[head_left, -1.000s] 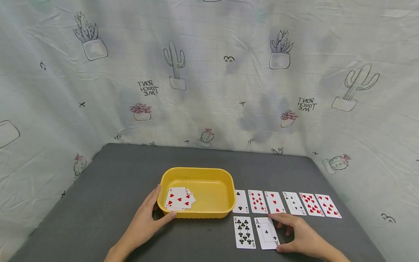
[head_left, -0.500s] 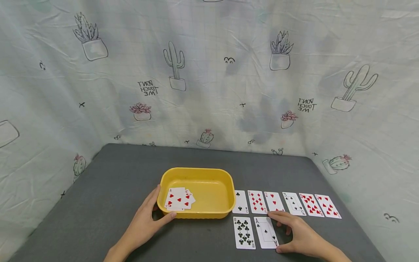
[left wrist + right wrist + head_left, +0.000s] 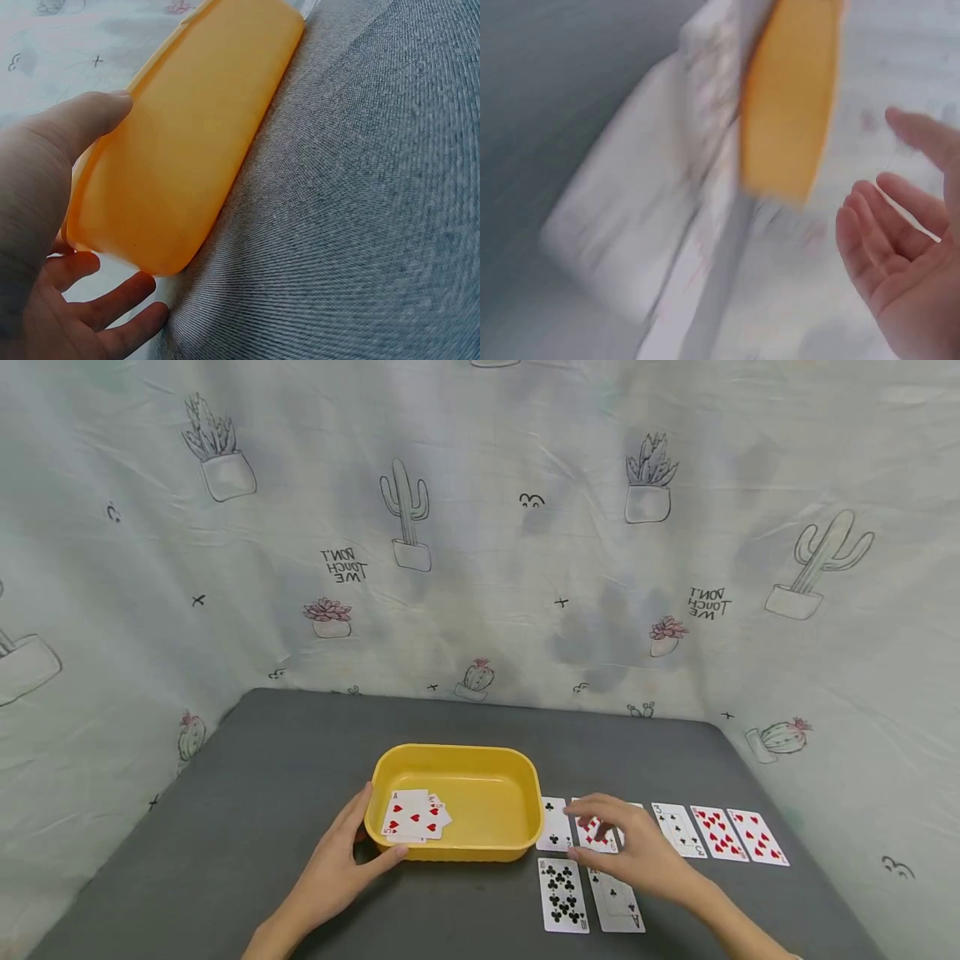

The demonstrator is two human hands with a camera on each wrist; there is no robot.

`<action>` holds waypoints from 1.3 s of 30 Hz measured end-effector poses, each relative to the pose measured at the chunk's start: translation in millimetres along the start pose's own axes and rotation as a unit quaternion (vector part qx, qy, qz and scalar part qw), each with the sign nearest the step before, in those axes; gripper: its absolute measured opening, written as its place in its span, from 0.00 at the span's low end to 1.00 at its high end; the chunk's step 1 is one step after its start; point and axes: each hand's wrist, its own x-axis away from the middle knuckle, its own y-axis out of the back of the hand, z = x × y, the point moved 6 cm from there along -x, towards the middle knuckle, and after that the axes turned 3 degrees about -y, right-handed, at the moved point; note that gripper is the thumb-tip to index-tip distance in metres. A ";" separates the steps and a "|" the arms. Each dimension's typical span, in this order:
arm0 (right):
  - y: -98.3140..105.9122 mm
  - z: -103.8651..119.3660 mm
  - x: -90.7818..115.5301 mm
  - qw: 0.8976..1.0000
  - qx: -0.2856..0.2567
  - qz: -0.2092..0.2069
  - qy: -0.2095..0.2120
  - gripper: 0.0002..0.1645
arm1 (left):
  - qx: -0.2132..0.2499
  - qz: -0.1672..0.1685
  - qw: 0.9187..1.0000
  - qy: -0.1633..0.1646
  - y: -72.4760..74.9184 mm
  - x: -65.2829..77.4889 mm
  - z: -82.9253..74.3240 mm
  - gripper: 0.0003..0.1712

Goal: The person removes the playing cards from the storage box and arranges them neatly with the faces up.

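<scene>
My left hand [image 3: 330, 868] holds the near left corner of a yellow plastic tray [image 3: 487, 810], its thumb at the front rim and its fingers along the end wall. In the left wrist view the thumb presses the rim of the tray [image 3: 180, 135]. Over the playing cards on the right hovers my right hand [image 3: 637, 852], with thumb and fingers apart and nothing between them. Beneath its fingertips lies a diamond card [image 3: 596, 839], partly hidden. The ace of clubs [image 3: 618, 906] lies just below the hand. Motion blurs the right wrist view.
Inside the tray lie several overlapping heart cards [image 3: 412, 814]. A ten of clubs [image 3: 564, 893] lies left of the ace. The two of clubs [image 3: 555, 822] begins a back row that runs right to a seven of hearts [image 3: 757, 837]. A printed curtain [image 3: 480, 610] stands behind the dark table.
My right hand has let go of the ace of clubs and moved up and left over the back row. The ace stays on the table. My left hand keeps its hold on the tray.
</scene>
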 end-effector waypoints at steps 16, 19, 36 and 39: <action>-139.1 2.8 -117.4 0.978 -0.032 0.205 0.017 0.25 | 0.002 -0.001 1.000 -0.009 0.9 -1.1 -1.8 0.64; -152.9 -2.8 -118.1 0.969 -0.036 0.244 0.023 0.25 | 0.002 0.004 1.000 -0.008 -0.2 -1.1 -2.8 0.64; -143.4 -15.5 -122.1 0.972 -0.099 0.163 -0.134 0.26 | 0.008 0.000 1.000 0.001 -1.1 0.3 -3.1 0.64; -145.0 -20.2 -124.7 0.973 -0.079 0.172 -0.134 0.32 | 0.010 -0.001 1.000 0.000 -1.0 1.0 -3.5 0.63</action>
